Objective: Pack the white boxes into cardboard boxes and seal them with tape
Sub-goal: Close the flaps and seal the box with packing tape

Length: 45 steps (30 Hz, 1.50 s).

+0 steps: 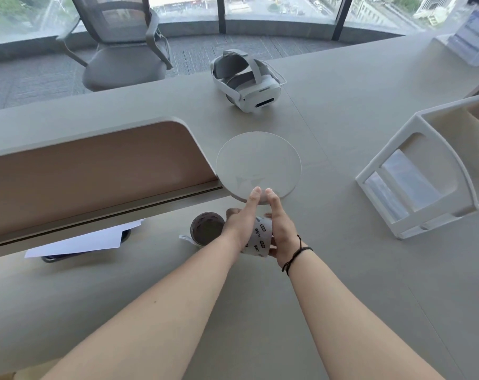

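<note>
Both my hands meet over the table's near middle, around a white roll printed with black labels (pixel 261 237), probably tape. My left hand (pixel 239 227) grips its left side and my right hand (pixel 281 231) grips its right side, thumb underneath. Both index fingers point straight forward, their tips reaching the edge of a round white disc (pixel 257 160). A black cord bracelet is on my right wrist. No white box or cardboard box shows in this view.
A dark round cup-like object (pixel 206 229) stands just left of my hands. A white VR headset (pixel 246 83) lies farther back. A white desk organiser (pixel 430 165) sits at right. Paper over a dark device (pixel 82 242) lies at left, below a raised shelf (pixel 95 171). An office chair (pixel 123 50) stands beyond the table.
</note>
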{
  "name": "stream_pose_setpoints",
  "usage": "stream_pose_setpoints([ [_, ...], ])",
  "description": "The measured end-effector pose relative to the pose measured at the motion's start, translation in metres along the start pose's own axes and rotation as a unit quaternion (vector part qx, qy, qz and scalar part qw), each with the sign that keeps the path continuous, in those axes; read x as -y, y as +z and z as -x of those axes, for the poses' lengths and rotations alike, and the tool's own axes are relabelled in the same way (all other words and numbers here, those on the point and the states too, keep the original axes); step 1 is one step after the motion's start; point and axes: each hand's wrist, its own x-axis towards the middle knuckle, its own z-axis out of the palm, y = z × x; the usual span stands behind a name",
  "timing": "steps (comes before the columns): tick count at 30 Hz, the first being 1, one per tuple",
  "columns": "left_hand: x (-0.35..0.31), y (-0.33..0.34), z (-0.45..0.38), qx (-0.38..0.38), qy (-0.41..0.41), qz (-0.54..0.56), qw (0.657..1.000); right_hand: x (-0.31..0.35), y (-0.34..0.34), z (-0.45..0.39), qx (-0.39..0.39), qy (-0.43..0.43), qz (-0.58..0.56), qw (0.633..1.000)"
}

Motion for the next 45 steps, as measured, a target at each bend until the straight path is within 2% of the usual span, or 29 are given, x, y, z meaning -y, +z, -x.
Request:
stream_pose_setpoints([
  [4, 0.014, -0.006, -0.001, -0.02, 0.014, 0.053, 0.998, 0.001, -0.002, 0.006, -0.012, -0.002, -0.013, 1.0],
  [11, 0.033, -0.037, 0.078, -0.007, 0.041, 0.07, 0.997, -0.015, 0.001, 0.035, -0.078, -0.03, -0.038, 0.996],
  [17, 0.071, -0.068, 0.138, -0.029, 0.065, 0.032, 0.997, -0.074, 0.026, 0.088, 0.001, 0.022, -0.053, 0.998],
  [23, 0.102, -0.107, 0.19, -0.081, 0.112, -0.032, 0.99, -0.118, 0.068, 0.153, 0.066, -0.008, -0.011, 0.998],
  [29, 0.13, -0.154, 0.227, -0.097, 0.16, -0.021, 0.982, -0.15, 0.108, 0.206, 0.124, -0.051, 0.039, 0.99],
  [34, 0.161, -0.208, 0.249, -0.136, 0.191, 0.005, 0.972, -0.181, 0.144, 0.245, 0.108, -0.078, 0.075, 0.988],
  [37, 0.186, -0.252, 0.263, -0.184, 0.209, 0.026, 0.96, -0.211, 0.168, 0.265, 0.091, -0.114, 0.122, 0.982],
  [40, 0.216, -0.305, 0.272, -0.244, 0.219, -0.003, 0.945, -0.24, 0.19, 0.282, 0.098, -0.16, 0.193, 0.963],
  [42, 0.238, -0.34, 0.273, -0.254, 0.219, -0.033, 0.942, -0.259, 0.207, 0.294, 0.108, -0.164, 0.229, 0.953],
  [45, 0.274, -0.388, 0.273, -0.253, 0.188, -0.181, 0.932, -0.281, 0.23, 0.299, 0.102, -0.185, 0.283, 0.936],
])
